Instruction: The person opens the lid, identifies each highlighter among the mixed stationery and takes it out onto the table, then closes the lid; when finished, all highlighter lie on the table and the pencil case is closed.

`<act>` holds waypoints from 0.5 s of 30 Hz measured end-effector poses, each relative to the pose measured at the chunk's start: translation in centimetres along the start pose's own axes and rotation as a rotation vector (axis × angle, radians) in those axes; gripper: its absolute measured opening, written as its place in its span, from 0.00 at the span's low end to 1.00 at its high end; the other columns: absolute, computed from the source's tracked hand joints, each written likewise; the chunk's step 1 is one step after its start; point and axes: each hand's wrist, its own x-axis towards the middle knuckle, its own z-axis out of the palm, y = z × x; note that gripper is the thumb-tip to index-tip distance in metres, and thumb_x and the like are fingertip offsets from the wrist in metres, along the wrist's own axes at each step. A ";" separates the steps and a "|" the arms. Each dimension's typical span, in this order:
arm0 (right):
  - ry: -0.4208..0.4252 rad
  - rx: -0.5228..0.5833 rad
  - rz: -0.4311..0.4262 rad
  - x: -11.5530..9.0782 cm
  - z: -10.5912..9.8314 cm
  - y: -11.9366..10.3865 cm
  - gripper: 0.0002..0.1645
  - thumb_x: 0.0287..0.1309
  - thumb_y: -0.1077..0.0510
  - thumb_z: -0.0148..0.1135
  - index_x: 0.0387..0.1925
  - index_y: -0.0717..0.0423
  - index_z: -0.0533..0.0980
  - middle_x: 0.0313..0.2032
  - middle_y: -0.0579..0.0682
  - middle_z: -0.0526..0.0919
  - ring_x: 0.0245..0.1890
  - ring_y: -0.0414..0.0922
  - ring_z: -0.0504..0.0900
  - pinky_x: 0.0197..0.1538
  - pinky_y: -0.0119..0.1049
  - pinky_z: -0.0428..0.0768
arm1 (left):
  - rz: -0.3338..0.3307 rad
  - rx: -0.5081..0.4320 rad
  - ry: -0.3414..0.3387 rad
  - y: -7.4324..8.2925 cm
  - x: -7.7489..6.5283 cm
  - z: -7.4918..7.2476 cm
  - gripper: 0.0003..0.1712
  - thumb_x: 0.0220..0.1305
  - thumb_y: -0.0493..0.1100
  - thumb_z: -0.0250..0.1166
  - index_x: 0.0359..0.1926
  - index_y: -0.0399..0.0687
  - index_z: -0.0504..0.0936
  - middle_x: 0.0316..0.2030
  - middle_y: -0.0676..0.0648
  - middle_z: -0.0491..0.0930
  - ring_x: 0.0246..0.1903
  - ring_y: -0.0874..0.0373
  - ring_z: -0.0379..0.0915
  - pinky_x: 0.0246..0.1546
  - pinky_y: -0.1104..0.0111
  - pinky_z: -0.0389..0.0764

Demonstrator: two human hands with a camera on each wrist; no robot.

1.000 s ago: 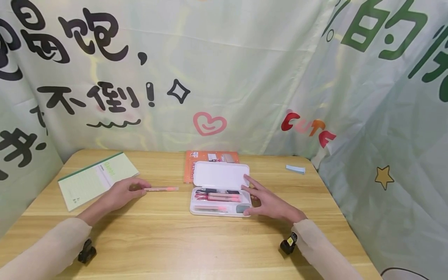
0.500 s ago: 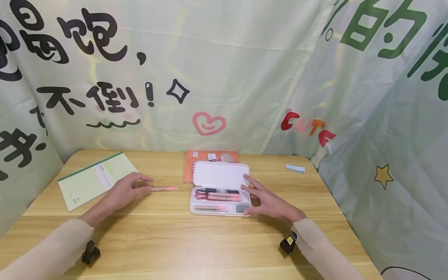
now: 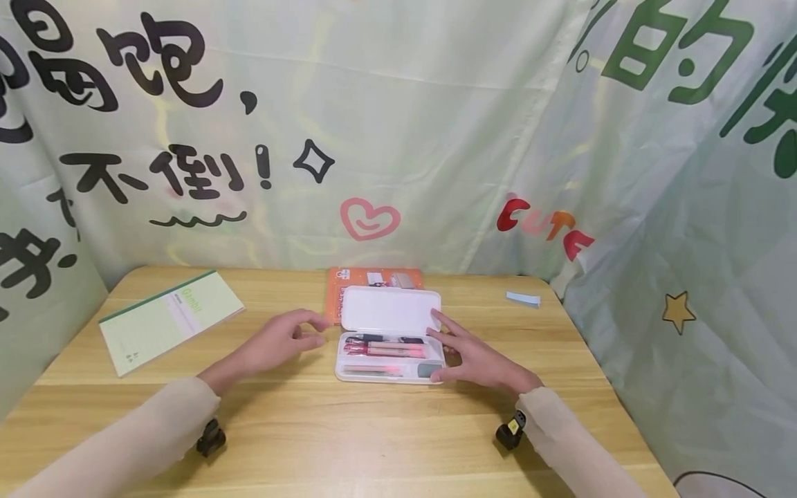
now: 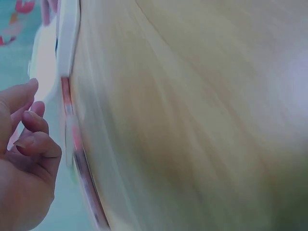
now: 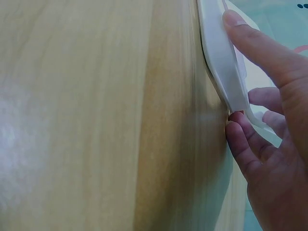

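Toward the left end of the white pencil case [image 3: 391, 310], my left hand [image 3: 274, 344] hovers with loosely bent fingers and nothing between them. In the left wrist view a slim pen [image 4: 90, 185] with a pink part lies along the table, apart from the fingers; the hand hides it in the head view. My right hand [image 3: 479, 361] holds the case's right end: the thumb [image 5: 235, 18] is on the front rim, other fingers at the corner and lid edge. The lid stands open. Inside are several pens [image 3: 392, 349] and a grey-ended white item [image 3: 428, 371].
An orange booklet [image 3: 333, 304] lies behind the case, partly covered by its lid. A pale green notepad [image 3: 156, 325] is at the left, and a small light-blue strip [image 3: 523, 299] at the back right. Printed fabric [image 3: 436, 138] hangs around the wooden table [image 3: 349, 443].
My left hand pinched the pen at its left end, let go, and has moved right toward the pencil case. The right hand keeps its place on the case.
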 end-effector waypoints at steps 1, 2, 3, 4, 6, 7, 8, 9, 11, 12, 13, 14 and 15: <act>0.000 0.001 0.001 0.0 0.0 0.0 0.57 0.62 0.36 0.79 0.84 0.51 0.64 0.90 0.47 0.39 0.88 0.61 0.48 0.81 0.65 0.63 | 0.015 0.005 -0.010 0.3 0.3 0.4 0.19 0.77 0.48 0.71 0.64 0.53 0.85 0.60 0.47 0.86 0.46 0.55 0.80 0.46 0.62 0.83; -0.001 0.002 0.002 0.0 0.0 0.0 0.57 0.62 0.36 0.79 0.84 0.51 0.63 0.90 0.47 0.39 0.88 0.61 0.48 0.81 0.65 0.63 | 0.026 0.009 -0.020 0.6 0.6 0.8 0.19 0.76 0.47 0.71 0.64 0.54 0.85 0.60 0.48 0.86 0.45 0.55 0.80 0.47 0.62 0.83; -0.002 0.003 0.004 0.0 0.0 0.0 0.58 0.62 0.36 0.79 0.84 0.51 0.63 0.90 0.46 0.39 0.88 0.61 0.47 0.81 0.64 0.63 | 0.039 0.014 -0.031 0.9 0.9 1.3 0.18 0.76 0.47 0.72 0.63 0.54 0.86 0.59 0.49 0.87 0.45 0.56 0.80 0.48 0.61 0.84; -0.002 -0.002 -0.001 0.0 0.0 0.0 0.57 0.62 0.36 0.79 0.84 0.52 0.63 0.90 0.47 0.39 0.88 0.61 0.47 0.81 0.64 0.63 | 0.051 0.020 -0.039 1.2 1.2 1.7 0.18 0.76 0.47 0.72 0.63 0.55 0.86 0.58 0.50 0.87 0.46 0.56 0.80 0.50 0.61 0.84; 0.000 -0.010 -0.012 0.0 0.0 0.0 0.57 0.63 0.36 0.78 0.84 0.53 0.64 0.90 0.48 0.40 0.88 0.62 0.48 0.81 0.65 0.63 | 0.073 0.032 -0.054 1.8 1.7 2.4 0.18 0.75 0.46 0.73 0.62 0.55 0.87 0.58 0.52 0.87 0.49 0.56 0.80 0.53 0.59 0.84; 0.000 -0.012 -0.012 0.0 0.0 0.0 0.57 0.63 0.37 0.79 0.84 0.52 0.64 0.90 0.48 0.40 0.88 0.62 0.48 0.81 0.65 0.63 | 0.086 0.037 -0.062 2.1 1.9 2.7 0.18 0.74 0.46 0.73 0.62 0.56 0.87 0.58 0.52 0.87 0.50 0.57 0.80 0.56 0.58 0.83; 0.001 -0.017 -0.017 0.0 0.0 0.0 0.57 0.63 0.36 0.78 0.84 0.53 0.64 0.90 0.49 0.40 0.88 0.62 0.48 0.81 0.65 0.63 | 0.096 0.046 -0.070 2.3 2.1 3.0 0.18 0.74 0.46 0.73 0.62 0.56 0.87 0.59 0.53 0.87 0.50 0.57 0.80 0.56 0.59 0.83; -0.001 -0.017 -0.015 0.0 0.0 0.0 0.57 0.63 0.37 0.79 0.84 0.52 0.64 0.90 0.48 0.40 0.88 0.61 0.48 0.81 0.65 0.63 | 0.106 0.055 -0.077 2.5 2.3 3.2 0.18 0.74 0.46 0.73 0.62 0.55 0.87 0.59 0.53 0.87 0.48 0.57 0.79 0.54 0.59 0.83; -0.003 -0.019 -0.013 0.0 0.0 0.0 0.57 0.63 0.37 0.79 0.84 0.52 0.64 0.90 0.48 0.40 0.88 0.61 0.47 0.81 0.64 0.63 | 0.121 0.078 -0.091 2.8 2.5 3.7 0.19 0.74 0.46 0.73 0.63 0.54 0.87 0.58 0.53 0.87 0.43 0.58 0.77 0.48 0.63 0.81; -0.005 -0.017 -0.009 0.1 0.0 0.0 0.57 0.63 0.37 0.79 0.84 0.51 0.64 0.90 0.47 0.39 0.88 0.60 0.47 0.82 0.64 0.63 | 0.125 0.087 -0.098 3.0 2.6 3.9 0.19 0.75 0.46 0.73 0.63 0.54 0.87 0.57 0.54 0.87 0.41 0.59 0.75 0.45 0.65 0.80; -0.005 -0.017 -0.008 0.0 0.0 0.0 0.57 0.63 0.36 0.79 0.84 0.51 0.64 0.90 0.47 0.39 0.88 0.60 0.47 0.82 0.64 0.63 | 0.130 0.098 -0.103 3.0 2.7 4.0 0.19 0.75 0.46 0.73 0.63 0.54 0.87 0.57 0.54 0.87 0.38 0.59 0.73 0.42 0.66 0.78; -0.005 -0.013 -0.005 0.0 0.0 0.0 0.57 0.62 0.36 0.79 0.84 0.51 0.64 0.90 0.47 0.39 0.88 0.60 0.47 0.82 0.63 0.63 | 0.141 0.109 -0.107 3.1 2.8 4.2 0.19 0.75 0.46 0.72 0.63 0.53 0.87 0.56 0.53 0.87 0.36 0.60 0.72 0.40 0.67 0.77; -0.005 -0.007 -0.002 0.0 -0.1 0.0 0.57 0.62 0.36 0.79 0.84 0.51 0.64 0.90 0.47 0.39 0.88 0.60 0.47 0.82 0.63 0.62 | 0.147 0.116 -0.109 3.2 2.9 4.3 0.18 0.76 0.45 0.72 0.63 0.53 0.87 0.56 0.53 0.87 0.35 0.60 0.72 0.39 0.67 0.77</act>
